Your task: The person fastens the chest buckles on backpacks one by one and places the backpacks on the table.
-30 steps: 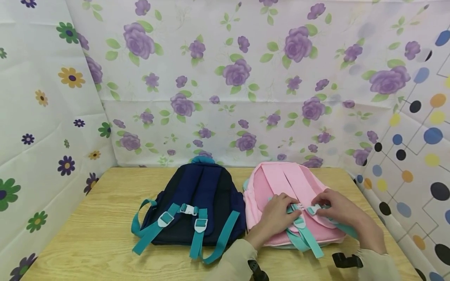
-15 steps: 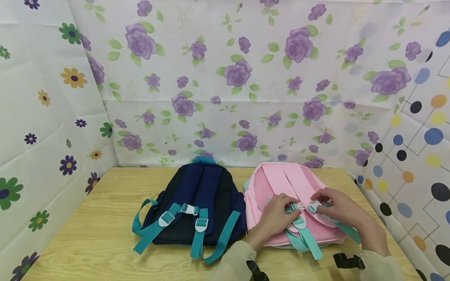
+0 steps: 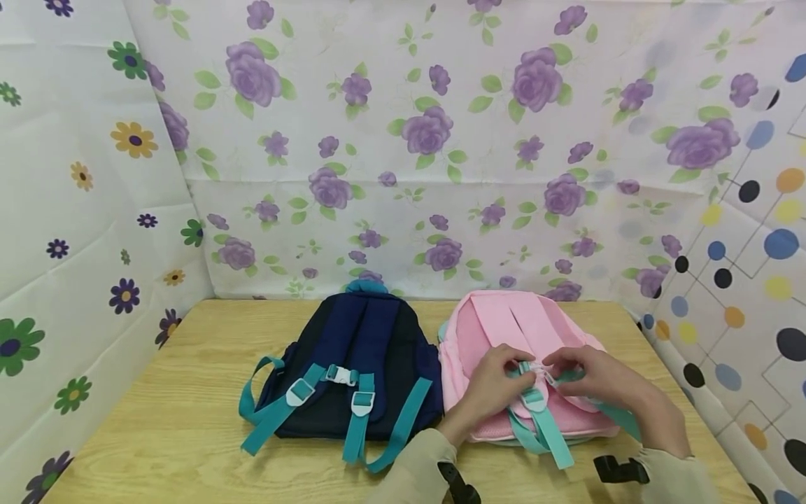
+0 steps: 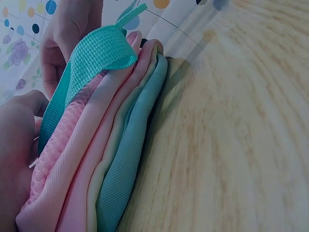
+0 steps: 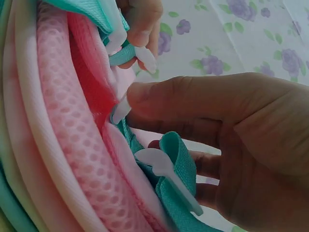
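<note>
A pink backpack [image 3: 475,339] lies straps-up on the right of the table, turquoise webbing on its straps. My left hand [image 3: 494,381] pinches one white buckle half [image 5: 146,59], on the short strap across the shoulder straps. Between thumb and fingers, my right hand [image 3: 595,378] pinches the other white buckle half [image 5: 120,108]. In the right wrist view a gap shows between the two halves. A white strap adjuster [image 5: 157,159] sits near the right hand's fingers. In the left wrist view, a loose turquoise strap end [image 4: 99,58] hangs over the backpack's bottom edge, and the buckle is hidden.
A navy backpack [image 3: 406,332] lies left of the pink one, touching it, its white chest buckle [image 3: 341,376] fastened. Its turquoise straps [image 3: 403,434] trail onto the wooden table [image 3: 157,399]. Patterned cloth walls [image 3: 378,140] stand behind and at both sides.
My right hand has moved left with its buckle half, bringing it close to the half in my left hand. The left hand has stayed nearly in place.
</note>
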`<action>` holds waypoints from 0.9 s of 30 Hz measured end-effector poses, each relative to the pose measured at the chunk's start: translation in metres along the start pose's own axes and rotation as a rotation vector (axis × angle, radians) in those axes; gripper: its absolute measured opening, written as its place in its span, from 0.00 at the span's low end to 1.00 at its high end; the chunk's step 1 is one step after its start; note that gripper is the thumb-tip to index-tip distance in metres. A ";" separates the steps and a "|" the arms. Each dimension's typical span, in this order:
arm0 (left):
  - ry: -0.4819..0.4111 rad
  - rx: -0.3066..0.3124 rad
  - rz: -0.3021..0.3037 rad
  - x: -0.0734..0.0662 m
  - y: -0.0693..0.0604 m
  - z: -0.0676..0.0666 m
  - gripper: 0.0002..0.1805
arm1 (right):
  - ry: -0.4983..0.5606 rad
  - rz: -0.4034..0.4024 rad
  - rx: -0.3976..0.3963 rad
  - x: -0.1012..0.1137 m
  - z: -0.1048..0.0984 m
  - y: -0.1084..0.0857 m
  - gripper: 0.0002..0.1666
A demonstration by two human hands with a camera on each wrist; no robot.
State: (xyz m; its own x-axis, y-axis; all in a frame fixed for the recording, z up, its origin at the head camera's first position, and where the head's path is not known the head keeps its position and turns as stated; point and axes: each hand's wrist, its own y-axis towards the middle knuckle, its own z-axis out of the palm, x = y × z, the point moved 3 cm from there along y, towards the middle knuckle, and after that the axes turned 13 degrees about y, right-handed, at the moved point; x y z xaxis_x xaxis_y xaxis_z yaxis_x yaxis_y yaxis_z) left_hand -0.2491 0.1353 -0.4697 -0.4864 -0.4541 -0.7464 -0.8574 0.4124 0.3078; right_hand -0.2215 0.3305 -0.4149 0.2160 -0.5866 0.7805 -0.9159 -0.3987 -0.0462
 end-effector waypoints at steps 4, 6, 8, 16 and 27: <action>-0.009 -0.009 -0.015 -0.001 -0.001 0.000 0.13 | -0.028 -0.050 -0.003 -0.002 0.003 0.001 0.16; -0.012 -0.012 -0.025 -0.001 -0.001 0.000 0.13 | -0.047 -0.061 -0.021 -0.003 0.004 0.002 0.13; -0.017 -0.014 -0.030 -0.001 -0.002 0.000 0.13 | -0.069 -0.059 -0.036 -0.005 0.006 0.003 0.11; -0.063 -0.045 -0.029 -0.002 -0.002 -0.001 0.12 | -0.113 -0.113 -0.082 -0.007 0.003 0.002 0.10; -0.150 -0.133 0.052 0.000 -0.003 -0.003 0.13 | -0.089 -0.130 -0.169 0.002 -0.004 -0.003 0.10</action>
State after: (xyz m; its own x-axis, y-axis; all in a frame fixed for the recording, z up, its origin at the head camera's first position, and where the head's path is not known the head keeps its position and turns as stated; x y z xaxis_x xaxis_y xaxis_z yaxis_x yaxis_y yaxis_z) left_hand -0.2471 0.1313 -0.4688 -0.5087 -0.3083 -0.8038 -0.8513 0.3193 0.4163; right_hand -0.2194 0.3330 -0.4109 0.3581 -0.6013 0.7143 -0.9205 -0.3555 0.1622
